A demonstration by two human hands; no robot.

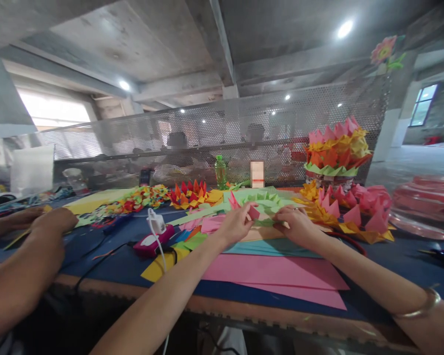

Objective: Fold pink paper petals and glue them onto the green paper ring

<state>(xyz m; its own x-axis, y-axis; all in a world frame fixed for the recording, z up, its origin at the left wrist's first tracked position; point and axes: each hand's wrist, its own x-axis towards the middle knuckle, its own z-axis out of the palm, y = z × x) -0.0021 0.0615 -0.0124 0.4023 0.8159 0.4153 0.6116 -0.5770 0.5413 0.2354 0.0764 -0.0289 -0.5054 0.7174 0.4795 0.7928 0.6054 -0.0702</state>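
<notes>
My left hand (236, 224) is closed, with a small folded pink paper piece (254, 212) between thumb and fingers. Beside it lies a ring of light green folded paper points (261, 198) on the table. At the ring's near right edge, the bent fingers of my right hand (294, 224) are pinched together; what they hold is too small to make out. Under and in front of both hands are stacked paper sheets, with teal (270, 249) above long pink strips (277, 271).
A co-worker's hands (54, 222) work at the left. A magenta power strip (153, 241) with a white charger lies left of me. Pink and yellow paper flowers (351, 212), a stacked paper lotus (336, 150) and a clear pink container (427, 207) stand right. Behind is a perforated metal screen (207, 128).
</notes>
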